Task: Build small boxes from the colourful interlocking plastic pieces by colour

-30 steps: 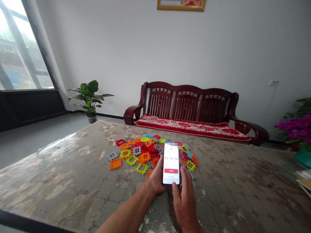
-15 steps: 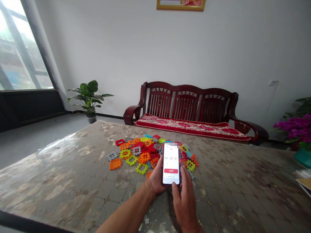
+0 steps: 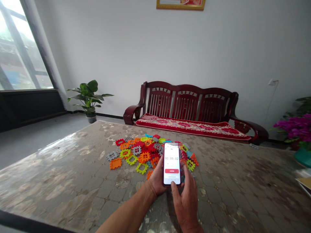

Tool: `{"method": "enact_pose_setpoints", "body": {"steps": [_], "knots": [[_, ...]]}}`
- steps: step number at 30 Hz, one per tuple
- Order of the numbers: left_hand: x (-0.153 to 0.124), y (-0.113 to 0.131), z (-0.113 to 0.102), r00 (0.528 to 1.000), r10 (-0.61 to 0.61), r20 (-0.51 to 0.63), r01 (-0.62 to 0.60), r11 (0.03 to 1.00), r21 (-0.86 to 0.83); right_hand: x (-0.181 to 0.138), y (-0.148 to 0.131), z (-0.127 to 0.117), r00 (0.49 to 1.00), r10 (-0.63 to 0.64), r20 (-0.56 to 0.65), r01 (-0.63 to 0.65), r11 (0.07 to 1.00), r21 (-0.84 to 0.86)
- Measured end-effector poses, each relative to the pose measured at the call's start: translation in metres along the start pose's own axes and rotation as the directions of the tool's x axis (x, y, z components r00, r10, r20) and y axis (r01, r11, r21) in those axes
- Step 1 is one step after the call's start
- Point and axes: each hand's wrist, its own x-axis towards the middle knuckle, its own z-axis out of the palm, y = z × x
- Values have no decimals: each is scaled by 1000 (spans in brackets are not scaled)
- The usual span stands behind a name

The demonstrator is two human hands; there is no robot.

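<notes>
A smartphone stands tilted toward me over the table, its lit screen showing a timer at 00:00:02 and a red button. My left hand is closed around its left side and lower back; most of those fingers are hidden behind it. At its lower right is my right hand, thumb tip at the phone's bottom edge and fingers spread a little off the right side. Just beyond the phone lies a pile of interlocking plastic building pieces in orange, red, grey, lime and blue, partly covered by phone and hands.
The pile rests on a table with a patterned cover. A dark red wooden bench with a red floral cushion is behind it. A potted plant stands at left. Purple flowers and papers are at the right edge.
The timer went from 00:00:01 to 00:00:02. My right fingers moved slightly right, away from the phone's side. The phone shifted very slightly right in my left hand.
</notes>
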Motion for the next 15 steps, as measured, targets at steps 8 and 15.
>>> {"method": "enact_pose_setpoints", "body": {"steps": [8,15], "knots": [[3,-7,-6,993,99,-63,-99,995,-7,21,-21,6,991,134,3,-134,990,50],[0,-17,-8,990,134,-40,-133,991,20,26,-29,16,987,162,12,-163,984,69]]}}
